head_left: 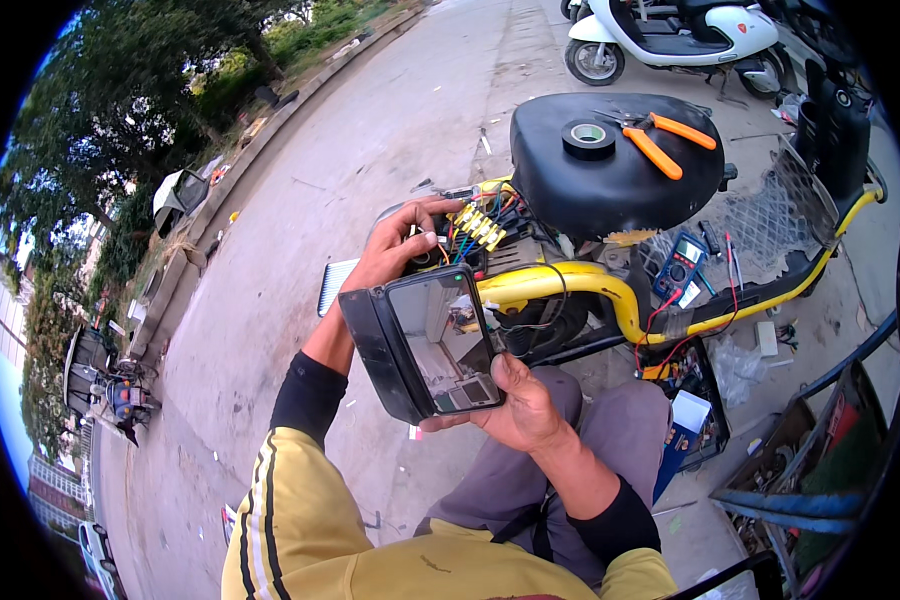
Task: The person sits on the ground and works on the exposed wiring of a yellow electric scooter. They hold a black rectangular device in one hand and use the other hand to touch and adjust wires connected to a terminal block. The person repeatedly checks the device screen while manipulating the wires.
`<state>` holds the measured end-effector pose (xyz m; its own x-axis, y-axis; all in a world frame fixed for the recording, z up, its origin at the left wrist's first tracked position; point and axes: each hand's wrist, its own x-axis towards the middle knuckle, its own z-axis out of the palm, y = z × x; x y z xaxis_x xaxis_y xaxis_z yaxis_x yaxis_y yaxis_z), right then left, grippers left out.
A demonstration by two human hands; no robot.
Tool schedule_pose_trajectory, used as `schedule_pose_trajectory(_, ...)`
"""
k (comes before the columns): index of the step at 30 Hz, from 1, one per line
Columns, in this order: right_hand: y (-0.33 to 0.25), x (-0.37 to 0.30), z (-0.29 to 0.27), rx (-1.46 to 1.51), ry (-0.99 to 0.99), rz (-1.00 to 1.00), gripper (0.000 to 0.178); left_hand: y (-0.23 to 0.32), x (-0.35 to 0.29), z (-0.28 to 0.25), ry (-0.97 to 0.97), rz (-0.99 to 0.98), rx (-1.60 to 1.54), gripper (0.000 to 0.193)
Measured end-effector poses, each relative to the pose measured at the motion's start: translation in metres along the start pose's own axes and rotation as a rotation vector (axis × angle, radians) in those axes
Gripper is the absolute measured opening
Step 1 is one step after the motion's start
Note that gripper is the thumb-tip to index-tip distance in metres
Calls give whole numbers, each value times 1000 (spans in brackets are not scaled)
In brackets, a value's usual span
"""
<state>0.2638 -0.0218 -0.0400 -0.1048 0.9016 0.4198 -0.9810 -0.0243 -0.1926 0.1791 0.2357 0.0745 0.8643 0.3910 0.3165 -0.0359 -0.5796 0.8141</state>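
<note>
Both hands are engaged: a black mirror housing [420, 345] is gripped by the right hand [515, 405], while wiring connectors [475, 228] just left of the black seat [615, 165] are pinched by the left hand [400, 245]. Wire work appears underway; careful connector seating is called for.

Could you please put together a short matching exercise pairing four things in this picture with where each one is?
Things:
1. black tape roll
2. orange-handled pliers
3. black box with a mirror-like panel
4. multimeter

Places:
A. on the footboard under the seat
B. held in the right hand
C. on the black seat, left of the pliers
D. on the black seat, toward its right side

Pairs: 1-C, 2-D, 3-B, 4-A
</note>
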Motion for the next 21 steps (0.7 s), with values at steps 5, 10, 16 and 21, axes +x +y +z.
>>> schedule_pose_trajectory(5, 5, 2, -3, 7, -20, 20, 75, 1, 0, 0, -2, -15, -51, 20)
schedule_pose_trajectory(10, 6, 2, 3, 58, -18, 18, 61, 0, -1, -1, 2, -44, -72, 18)
schedule_pose_trajectory(16, 11, 1, -6, 6, 5, 49, 76, 4, -2, 1, 20, -98, -98, 17)
schedule_pose_trajectory(21, 11, 2, 0, 19, 2, 35, 62, 4, -2, -1, 26, -114, -114, 16)
